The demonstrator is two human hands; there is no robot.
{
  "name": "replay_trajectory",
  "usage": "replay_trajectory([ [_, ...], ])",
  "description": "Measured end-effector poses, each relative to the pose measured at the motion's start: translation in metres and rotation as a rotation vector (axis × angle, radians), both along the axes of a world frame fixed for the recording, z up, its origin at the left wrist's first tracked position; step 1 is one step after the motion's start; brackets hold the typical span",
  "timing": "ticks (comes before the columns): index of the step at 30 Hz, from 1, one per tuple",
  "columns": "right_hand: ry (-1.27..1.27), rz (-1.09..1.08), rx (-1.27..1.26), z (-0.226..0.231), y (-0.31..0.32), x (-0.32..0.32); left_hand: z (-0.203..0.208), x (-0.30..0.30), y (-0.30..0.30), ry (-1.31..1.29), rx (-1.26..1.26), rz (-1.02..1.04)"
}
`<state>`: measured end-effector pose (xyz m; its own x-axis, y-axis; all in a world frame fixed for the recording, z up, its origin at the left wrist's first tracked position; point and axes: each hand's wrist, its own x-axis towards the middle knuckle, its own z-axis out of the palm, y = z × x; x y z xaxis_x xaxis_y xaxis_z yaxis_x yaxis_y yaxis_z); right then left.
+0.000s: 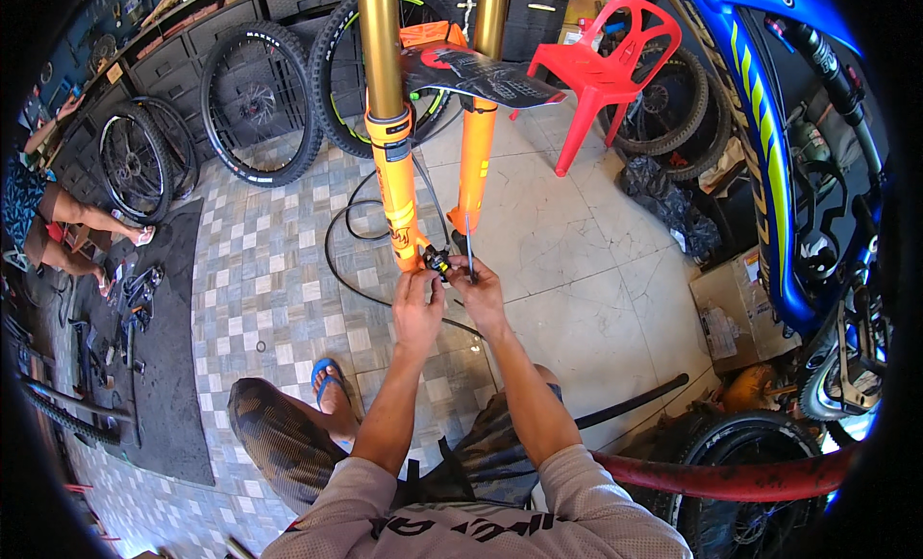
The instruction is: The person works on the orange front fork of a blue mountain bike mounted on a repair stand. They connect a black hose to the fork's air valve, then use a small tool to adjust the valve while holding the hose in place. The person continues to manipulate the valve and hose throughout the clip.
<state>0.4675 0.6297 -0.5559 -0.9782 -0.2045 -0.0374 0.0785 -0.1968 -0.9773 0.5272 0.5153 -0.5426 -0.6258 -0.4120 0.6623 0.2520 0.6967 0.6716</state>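
An orange suspension fork with gold upper tubes (pixel 382 49) stands in front of me. At the lower end of its left leg (pixel 392 174) sits a small black brake caliper (pixel 438 262) with a yellow mark. My left hand (pixel 418 304) is closed, its fingertips pinching the caliper from the left. My right hand (pixel 480 292) is closed on a thin metal rod-shaped tool (pixel 468 240) that points upward; its fingers are also beside the caliper. The tool's lower end is hidden in the hand. A black hose (pixel 332 261) loops over the floor behind the fork leg.
A dark, printed fender (pixel 476 76) spans the fork legs. A red plastic chair (pixel 601 69) stands behind right, a blue bicycle frame (pixel 784 213) at right. Wheels (pixel 260 102) lean along the back. Another person (pixel 58 208) is at far left by a dark mat (pixel 178 367) with parts.
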Motion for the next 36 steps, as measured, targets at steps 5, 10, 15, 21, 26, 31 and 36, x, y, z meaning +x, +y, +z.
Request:
replay_trajectory([
  [5,0.140,0.015,-0.077,-0.005,-0.009,0.006,0.001,0.005,-0.004,-0.011,0.082,0.019],
  [10,0.167,-0.017,-0.108,-0.008,-0.021,0.017,0.003,0.011,-0.007,-0.071,0.235,0.009],
  [15,0.179,-0.041,0.056,-0.010,-0.024,0.020,0.006,0.007,-0.013,-0.070,0.102,0.061],
  [21,0.134,-0.006,0.060,-0.004,-0.020,0.024,0.012,-0.004,-0.030,-0.022,-0.174,0.010],
  [26,0.144,0.001,0.072,0.002,-0.018,0.024,0.013,-0.012,-0.041,-0.097,-0.175,-0.030],
  [31,0.142,-0.017,0.073,0.003,-0.018,0.029,0.005,-0.001,-0.039,-0.126,0.151,-0.191],
  [36,0.139,-0.039,0.141,0.006,-0.017,0.031,0.003,-0.003,-0.038,-0.057,0.042,-0.161],
])
